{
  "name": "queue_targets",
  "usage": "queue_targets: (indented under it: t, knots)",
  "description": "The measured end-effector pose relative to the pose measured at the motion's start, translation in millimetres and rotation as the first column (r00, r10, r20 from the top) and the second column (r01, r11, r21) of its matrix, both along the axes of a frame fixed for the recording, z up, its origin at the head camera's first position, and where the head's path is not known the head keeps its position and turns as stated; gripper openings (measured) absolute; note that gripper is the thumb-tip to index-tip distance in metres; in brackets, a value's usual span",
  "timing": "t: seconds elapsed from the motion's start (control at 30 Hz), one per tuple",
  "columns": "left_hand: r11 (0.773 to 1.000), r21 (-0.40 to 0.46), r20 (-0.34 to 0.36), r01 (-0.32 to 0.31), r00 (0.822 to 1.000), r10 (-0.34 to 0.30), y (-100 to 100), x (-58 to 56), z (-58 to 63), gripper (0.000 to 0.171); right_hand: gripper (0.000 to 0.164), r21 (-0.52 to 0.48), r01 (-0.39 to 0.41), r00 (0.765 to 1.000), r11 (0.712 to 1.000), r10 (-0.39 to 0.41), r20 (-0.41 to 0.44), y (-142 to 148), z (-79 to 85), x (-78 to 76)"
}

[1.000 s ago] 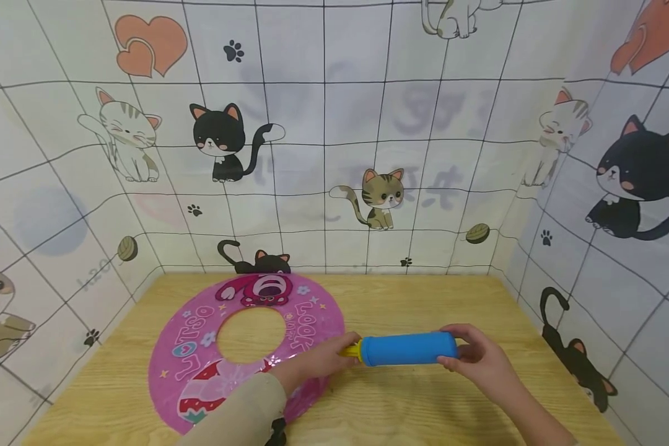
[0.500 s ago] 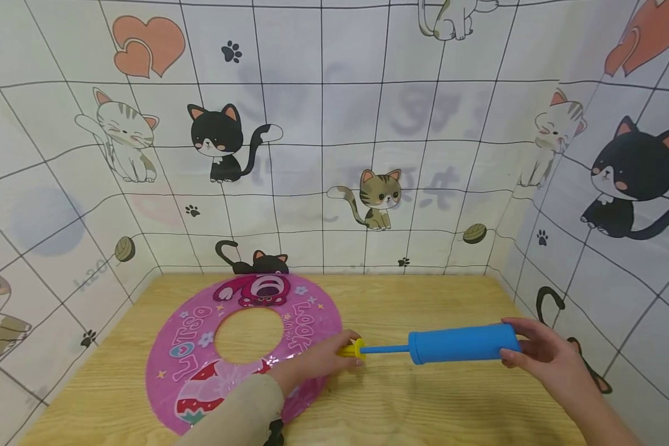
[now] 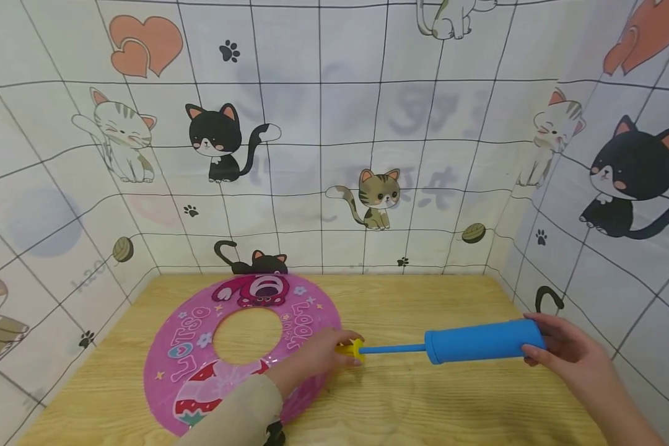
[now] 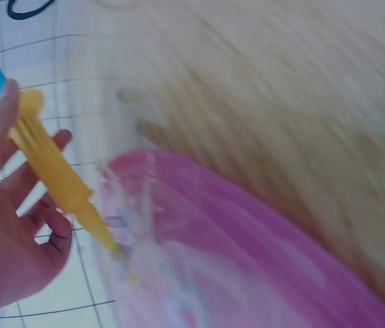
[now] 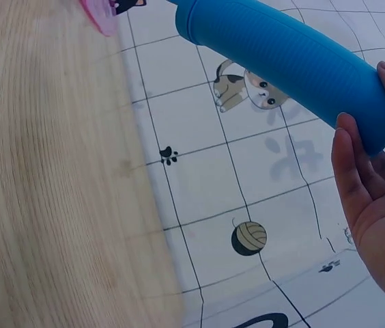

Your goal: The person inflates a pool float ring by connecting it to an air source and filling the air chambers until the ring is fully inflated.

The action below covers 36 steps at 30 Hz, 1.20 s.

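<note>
A blue hand air pump (image 3: 482, 342) is stretched between my two hands in the head view, its thin blue rod (image 3: 393, 349) drawn out. My left hand (image 3: 320, 356) grips the ribbed yellow nozzle end (image 4: 49, 160), whose narrow tip meets the pink swim ring (image 4: 240, 239) in the left wrist view. At the barrel's far end, my right hand (image 3: 577, 353) holds the rounded blue base with thumb and fingertips. The swim ring (image 3: 167, 347) lies flattish on the left of the table, printed with a bear, strawberries and lettering. My left forearm covers part of its near side.
The wooden table (image 3: 424, 402) backs onto a white gridded wall covering (image 3: 290, 204) with cartoon cats, which also rises at the left and right sides. A beige sleeve (image 3: 240, 406) covers the left forearm.
My right hand has pulled the blue barrel to the right, exposing the rod between barrel and yellow end. My left hand has kept its hold near the ring.
</note>
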<state>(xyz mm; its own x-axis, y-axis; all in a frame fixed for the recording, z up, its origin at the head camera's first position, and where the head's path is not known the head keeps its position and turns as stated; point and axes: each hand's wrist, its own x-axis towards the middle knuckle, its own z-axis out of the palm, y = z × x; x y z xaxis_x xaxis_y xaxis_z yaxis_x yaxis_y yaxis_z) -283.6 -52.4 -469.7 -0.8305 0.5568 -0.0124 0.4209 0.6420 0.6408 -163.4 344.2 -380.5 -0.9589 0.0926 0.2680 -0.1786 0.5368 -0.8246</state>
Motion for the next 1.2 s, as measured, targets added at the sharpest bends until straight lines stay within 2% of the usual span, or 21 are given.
queue_targets:
  t: [0.07,0.2,0.3,0.43,0.63,0.83,1.0,1.2]
  knots:
    - [1.000,0.009,0.007,0.003,1.000,-0.003,1,0.7,2.6,0.041,0.051,-0.013,-0.009,1.000,1.000,0.009,-0.002,-4,0.7,-1.7]
    - [0.991,0.135,0.134,0.003,0.991,-0.021,1,4.0,2.3,0.038,0.053,-0.043,-0.040,0.998,0.998,0.042,0.038,-18,-3.2,-7.4]
    - [0.975,0.221,0.231,-0.011,0.972,-0.041,0,6.1,-1.4,0.037,0.055,-0.084,-0.077,0.994,0.993,0.083,0.066,-34,-11.0,-14.1]
    - [0.974,0.226,0.230,0.000,0.972,-0.054,0,5.5,-5.1,0.037,0.055,-0.151,-0.119,0.986,0.981,0.134,0.096,-55,-23.7,-23.1]
    - [0.982,0.182,0.169,0.043,0.983,-0.074,2,1.2,-9.2,0.043,0.056,-0.230,-0.143,0.975,0.963,0.177,0.132,-80,-38.5,-36.0]
    - [0.982,0.187,0.196,0.029,0.978,-0.067,3,0.3,-9.8,0.047,0.054,-0.283,-0.162,0.972,0.945,0.203,0.120,-95,-47.3,-42.8]
    - [0.979,0.201,0.208,0.031,0.975,-0.073,5,0.9,-8.0,0.043,0.053,-0.262,-0.154,0.980,0.953,0.182,0.082,-90,-46.7,-39.5]
    - [0.979,0.204,0.215,0.029,0.974,-0.073,3,1.8,-7.4,0.040,0.049,-0.243,-0.149,0.987,0.959,0.158,0.017,-59,-39.9,-32.0]
